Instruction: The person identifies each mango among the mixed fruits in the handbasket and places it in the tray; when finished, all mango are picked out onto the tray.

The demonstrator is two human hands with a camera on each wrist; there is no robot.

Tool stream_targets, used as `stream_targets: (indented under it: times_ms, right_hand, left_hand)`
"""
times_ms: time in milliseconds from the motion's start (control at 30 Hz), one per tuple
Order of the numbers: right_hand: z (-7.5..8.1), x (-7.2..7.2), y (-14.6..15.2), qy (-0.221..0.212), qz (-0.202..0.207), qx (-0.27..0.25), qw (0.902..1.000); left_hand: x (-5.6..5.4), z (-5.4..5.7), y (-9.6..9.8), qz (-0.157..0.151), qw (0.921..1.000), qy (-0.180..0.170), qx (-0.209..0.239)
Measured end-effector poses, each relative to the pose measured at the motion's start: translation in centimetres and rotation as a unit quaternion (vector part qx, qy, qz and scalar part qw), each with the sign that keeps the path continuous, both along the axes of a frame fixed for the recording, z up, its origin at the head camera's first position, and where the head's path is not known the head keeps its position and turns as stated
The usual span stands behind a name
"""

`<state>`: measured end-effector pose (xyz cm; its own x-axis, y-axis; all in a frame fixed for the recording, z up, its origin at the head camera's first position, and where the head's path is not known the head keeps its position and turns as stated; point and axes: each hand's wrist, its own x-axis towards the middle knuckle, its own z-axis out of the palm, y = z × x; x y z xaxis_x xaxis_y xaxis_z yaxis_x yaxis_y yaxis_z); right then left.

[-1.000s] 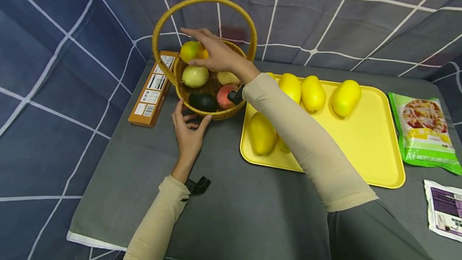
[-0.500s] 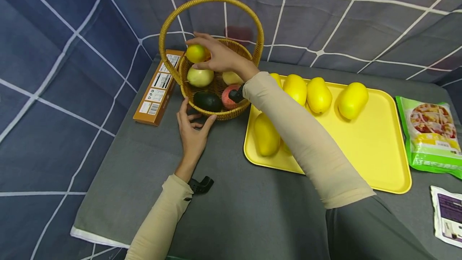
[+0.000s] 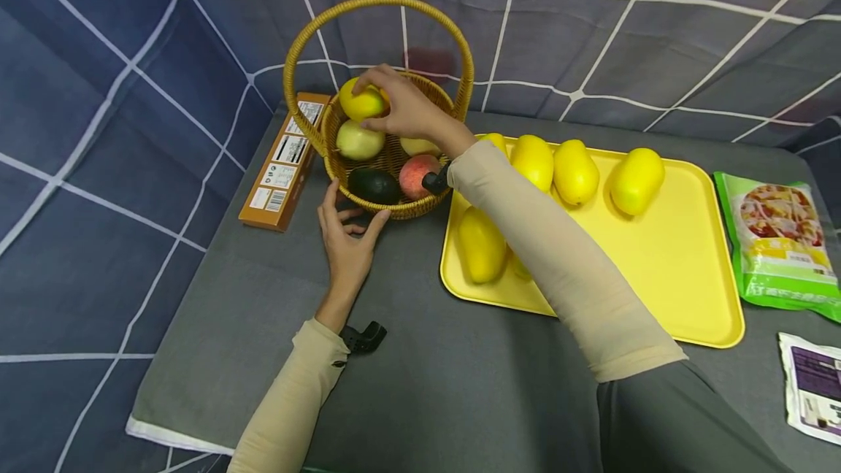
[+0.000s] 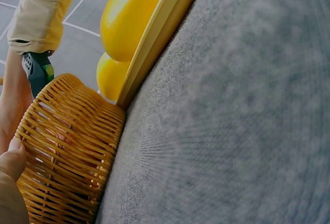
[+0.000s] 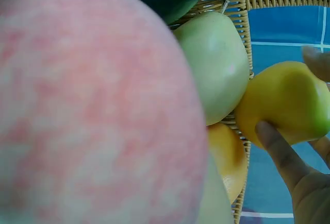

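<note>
In the head view a woven basket point(image 3: 420, 208) with a tall hoop handle stands at the back left. My left hand point(image 3: 347, 247) holds its near side; the left wrist view shows the thumb point(image 4: 15, 152) on the rim. Over the basket's far left, my right hand point(image 3: 414, 109) has thumb and fingers round a yellow mango point(image 5: 289, 100) with a green patch. Beside it in the basket lie a pale green pear point(image 3: 360, 141), a dark avocado point(image 3: 373, 186), a pink-red apple point(image 3: 417, 175), another pale fruit point(image 3: 417, 147) and an orange fruit point(image 5: 228, 154).
Right of the basket a yellow tray point(image 3: 657, 276) bears several yellow mangoes point(image 3: 636, 181), partly under my right forearm. An orange-brown box point(image 3: 279, 174) lies left of the basket. A green food bag point(image 3: 782, 239) and a white-purple packet point(image 3: 815, 385) lie far right.
My right hand's raised fingers have come down and curled onto the mango, which has turned a little. My left hand stays at the basket. The view has shifted slightly.
</note>
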<state>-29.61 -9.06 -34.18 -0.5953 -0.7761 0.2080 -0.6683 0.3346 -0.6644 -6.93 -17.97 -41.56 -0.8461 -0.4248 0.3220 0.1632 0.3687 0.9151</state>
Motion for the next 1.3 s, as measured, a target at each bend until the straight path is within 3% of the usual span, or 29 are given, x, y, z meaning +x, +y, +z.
stream_targets:
  times_ms: [300,600,1000,1300]
  right_hand:
    - [-0.1,0.4,0.7,-0.007,-0.005,-0.052,0.9986]
    - [0.3,1.1,1.1,-0.009,-0.013,-0.064,0.9978]
    - [0.9,3.3,3.0,0.024,-0.010,-0.121,0.9923]
    - [0.8,5.1,4.3,0.001,-0.020,-0.146,0.9890]
  left_hand:
    - [-0.1,-0.1,-0.1,-0.002,1.0000,0.000,-0.001]
    - [-0.1,-0.1,-0.5,-0.002,1.0000,-0.002,0.000]
    - [-0.2,-0.3,-1.3,-0.003,1.0000,0.004,-0.002]
    - [-0.3,-0.4,-1.9,0.003,0.9999,0.012,-0.005]
